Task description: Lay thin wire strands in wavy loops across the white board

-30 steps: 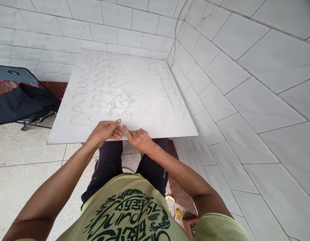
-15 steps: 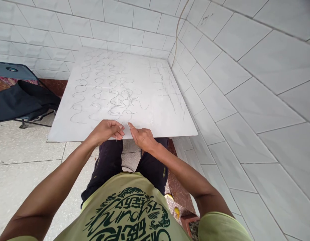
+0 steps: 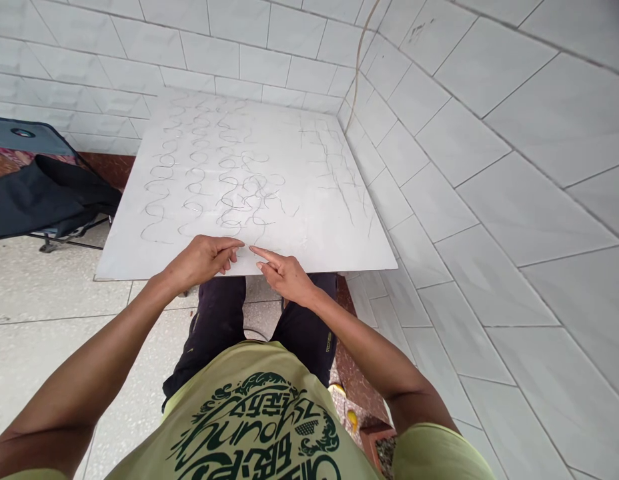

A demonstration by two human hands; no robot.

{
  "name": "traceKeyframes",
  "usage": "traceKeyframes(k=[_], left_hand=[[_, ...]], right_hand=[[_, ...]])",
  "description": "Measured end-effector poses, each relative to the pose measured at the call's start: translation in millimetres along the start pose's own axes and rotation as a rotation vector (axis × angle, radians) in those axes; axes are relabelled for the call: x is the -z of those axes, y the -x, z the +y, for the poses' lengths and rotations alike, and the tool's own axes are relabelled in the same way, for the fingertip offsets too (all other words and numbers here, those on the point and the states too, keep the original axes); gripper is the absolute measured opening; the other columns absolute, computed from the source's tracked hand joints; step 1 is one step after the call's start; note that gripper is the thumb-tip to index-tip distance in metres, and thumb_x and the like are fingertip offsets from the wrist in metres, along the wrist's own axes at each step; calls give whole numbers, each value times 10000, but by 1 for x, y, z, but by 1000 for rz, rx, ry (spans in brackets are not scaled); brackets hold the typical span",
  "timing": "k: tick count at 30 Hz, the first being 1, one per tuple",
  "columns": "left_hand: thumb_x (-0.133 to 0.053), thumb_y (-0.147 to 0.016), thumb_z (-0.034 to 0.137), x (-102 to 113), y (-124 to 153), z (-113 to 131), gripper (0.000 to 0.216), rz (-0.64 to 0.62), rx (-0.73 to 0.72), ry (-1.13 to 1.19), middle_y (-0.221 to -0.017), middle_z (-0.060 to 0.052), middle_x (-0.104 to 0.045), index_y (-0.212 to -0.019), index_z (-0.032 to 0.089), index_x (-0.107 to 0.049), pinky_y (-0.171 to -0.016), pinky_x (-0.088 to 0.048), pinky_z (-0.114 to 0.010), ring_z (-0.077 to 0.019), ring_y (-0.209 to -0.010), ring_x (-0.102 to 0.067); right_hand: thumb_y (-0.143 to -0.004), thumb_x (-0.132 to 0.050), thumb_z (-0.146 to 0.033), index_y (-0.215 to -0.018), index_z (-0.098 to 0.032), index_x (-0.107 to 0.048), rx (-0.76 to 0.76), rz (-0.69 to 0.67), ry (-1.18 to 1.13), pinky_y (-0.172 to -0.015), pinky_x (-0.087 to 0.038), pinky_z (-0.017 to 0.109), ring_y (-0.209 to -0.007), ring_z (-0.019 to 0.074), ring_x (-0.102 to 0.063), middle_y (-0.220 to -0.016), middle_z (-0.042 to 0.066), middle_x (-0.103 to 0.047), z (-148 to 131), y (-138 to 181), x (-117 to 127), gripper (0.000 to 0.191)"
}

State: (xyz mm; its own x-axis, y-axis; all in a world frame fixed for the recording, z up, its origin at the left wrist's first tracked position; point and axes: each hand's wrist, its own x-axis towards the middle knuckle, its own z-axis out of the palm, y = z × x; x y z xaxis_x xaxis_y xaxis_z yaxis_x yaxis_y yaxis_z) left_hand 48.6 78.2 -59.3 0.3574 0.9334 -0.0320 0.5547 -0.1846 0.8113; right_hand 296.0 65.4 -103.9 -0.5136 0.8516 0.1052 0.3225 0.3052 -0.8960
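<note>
A white board [image 3: 309,227] lies flat in front of me, with several thin wire pieces bent into S-curves [image 3: 199,180] laid in rows on its left and middle, and straighter wire bits [image 3: 339,173] on its right. My left hand [image 3: 202,257] is curled at the board's near edge, its fingers pinched together on a thin wire too fine to make out clearly. My right hand [image 3: 284,273] is beside it, index finger stretched toward the left fingertips, other fingers curled. The two hands almost touch.
White tiled walls close in at the back and right [image 3: 489,167]. A thin cord [image 3: 357,67] hangs down in the corner. A folding chair with dark cloth [image 3: 44,193] stands on the left. My dark trousers [image 3: 224,320] and the speckled floor [image 3: 49,313] lie below the board.
The left hand had a short wire hanging from its fingers half a second ago; now the fingers are turned down over it. The right index finger has stretched out toward the left hand.
</note>
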Motion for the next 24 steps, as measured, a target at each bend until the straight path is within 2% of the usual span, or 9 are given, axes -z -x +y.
traceKeyframes(k=[5,7,10,13,19,24], left_hand=[[-450,-999,403,1,2,1,420,-7,-43,-129,-904,-40,-755,-1266,254,-739,-692,-588,-319,-180,-674,-679],[-439,-1001,391,-2,3,3,427,14,-43,-172,-935,-43,-762,-1293,258,-721,-709,-587,-316,-185,-692,-687],[-431,-1001,362,-6,4,7,422,36,-71,-249,-951,-44,-771,-1304,259,-706,-747,-576,-312,-193,-718,-702],[-415,-1007,337,-10,5,10,395,34,-94,-307,-928,-44,-772,-1247,253,-716,-774,-558,-315,-201,-737,-712],[-377,-1019,334,-14,4,8,381,36,-75,-301,-915,-36,-754,-1200,254,-702,-738,-545,-302,-191,-714,-708],[-388,-1009,322,-15,3,7,364,50,-75,-297,-907,-38,-734,-1160,249,-712,-721,-525,-303,-190,-704,-684]], right_hand=[[-1076,-443,-333,-1577,-182,-457,44,-7,134,-556,-304,209,-515,103,-293,-569,-106,-372,-1,1,2,523],[-1081,-444,-331,-1586,-163,-430,60,6,238,-597,-352,212,-530,110,-391,-585,-91,-456,-2,0,2,533],[-1087,-425,-318,-1562,-128,-459,72,31,464,-671,-421,239,-611,144,-545,-693,-11,-642,-4,-3,-1,513],[-1090,-394,-296,-1546,-102,-483,69,38,612,-689,-454,256,-651,167,-615,-809,70,-737,-4,-4,-5,504],[-1078,-378,-247,-1516,-111,-529,92,106,582,-650,-446,228,-562,126,-580,-768,49,-750,3,-4,-11,483],[-1063,-390,-211,-1497,-109,-553,98,130,543,-739,-512,250,-686,150,-683,-914,88,-793,5,-4,-16,474]])
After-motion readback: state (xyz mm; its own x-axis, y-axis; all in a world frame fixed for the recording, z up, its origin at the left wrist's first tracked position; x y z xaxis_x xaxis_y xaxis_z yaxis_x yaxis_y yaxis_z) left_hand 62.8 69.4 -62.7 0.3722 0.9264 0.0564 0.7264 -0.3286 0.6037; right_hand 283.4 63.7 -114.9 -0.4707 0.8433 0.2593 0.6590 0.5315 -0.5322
